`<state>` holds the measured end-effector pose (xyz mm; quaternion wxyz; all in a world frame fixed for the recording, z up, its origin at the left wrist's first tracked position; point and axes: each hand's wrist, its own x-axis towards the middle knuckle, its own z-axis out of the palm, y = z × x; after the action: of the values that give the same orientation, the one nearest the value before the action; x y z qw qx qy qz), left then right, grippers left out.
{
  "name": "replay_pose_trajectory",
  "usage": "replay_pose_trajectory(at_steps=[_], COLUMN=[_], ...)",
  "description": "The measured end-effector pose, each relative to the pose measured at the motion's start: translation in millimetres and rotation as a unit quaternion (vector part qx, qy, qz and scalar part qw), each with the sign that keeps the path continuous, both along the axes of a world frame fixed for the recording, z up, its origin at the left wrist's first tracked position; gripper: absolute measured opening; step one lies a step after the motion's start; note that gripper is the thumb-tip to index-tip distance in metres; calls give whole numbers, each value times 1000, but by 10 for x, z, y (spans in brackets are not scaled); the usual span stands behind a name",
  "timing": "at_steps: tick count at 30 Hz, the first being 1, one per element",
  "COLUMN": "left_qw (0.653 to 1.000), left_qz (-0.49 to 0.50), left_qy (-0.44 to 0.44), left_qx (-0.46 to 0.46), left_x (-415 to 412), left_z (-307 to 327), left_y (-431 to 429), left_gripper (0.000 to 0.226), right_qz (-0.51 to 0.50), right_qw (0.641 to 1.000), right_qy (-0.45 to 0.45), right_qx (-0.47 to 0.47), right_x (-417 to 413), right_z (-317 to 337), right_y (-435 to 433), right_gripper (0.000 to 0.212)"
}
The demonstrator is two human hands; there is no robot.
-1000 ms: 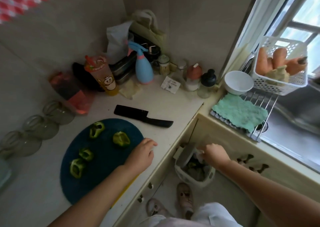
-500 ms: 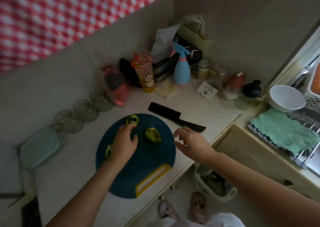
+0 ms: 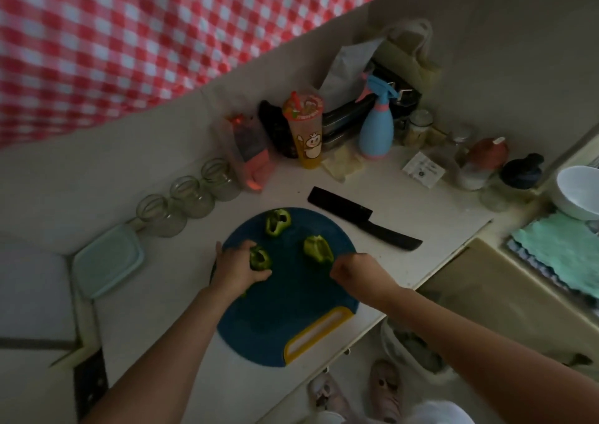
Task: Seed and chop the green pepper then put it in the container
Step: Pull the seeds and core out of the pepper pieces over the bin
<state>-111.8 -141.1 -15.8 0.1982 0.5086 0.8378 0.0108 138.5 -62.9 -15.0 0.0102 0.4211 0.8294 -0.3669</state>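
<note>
On the blue round cutting board [image 3: 285,313] with its yellow handle, green pepper pieces lay cut open and hollow, their pale insides showing: one [image 3: 277,222] near the far rim, one [image 3: 318,248] toward the right, and one [image 3: 259,259] held by the left hand [image 3: 238,268], whose fingers were curled around it. The right hand [image 3: 353,269] was loosely closed at the right-hand piece; whether it gripped the pepper could not be told. A black knife [image 3: 359,217] lay on the table [image 3: 421,216] just beyond the board, untouched. A pale green lidded container [image 3: 108,258] sat to the left, closed. An orange cup [image 3: 304,132] bore a cartoon cow; its lettering was too blurred to read, as was the print on a small white packet [image 3: 423,169].
</note>
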Motion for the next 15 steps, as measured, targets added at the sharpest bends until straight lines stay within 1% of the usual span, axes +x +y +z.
replay_pose_trajectory(at_steps=[2, 4, 6, 8, 10, 13, 15], left_qw=[998, 987, 969, 950, 935, 918, 908], left_qz=[-11, -30, -57, -96, -132, -157, -150], left_qy=[-32, -110, -194, -252, -283, -324, -358], left_qx=[55, 116, 144, 158, 168, 165, 157], left_x=[83, 238, 445, 671, 886, 1178, 1353], left_z=[51, 173, 347, 522, 658, 779, 824], left_y=[-20, -30, -27, -8, 31, 103, 157], left_gripper=[72, 74, 75, 75, 74, 72, 71], right_qz=[-14, -44, -81, -98, -95, -101, -129], right_qw=[999, 995, 987, 978, 978, 985, 983], right_qy=[31, 82, 136, 166, 163, 129, 116], right_qx=[16, 19, -23, -79, -86, -57, -60], right_x=[-23, -36, -26, 15, 86, 254, 405], right_z=[106, 244, 399, 546, 670, 797, 838], right_y=[-13, -9, 9, 34, 56, 83, 97], right_gripper=[19, 18, 21, 33, 35, 25, 20])
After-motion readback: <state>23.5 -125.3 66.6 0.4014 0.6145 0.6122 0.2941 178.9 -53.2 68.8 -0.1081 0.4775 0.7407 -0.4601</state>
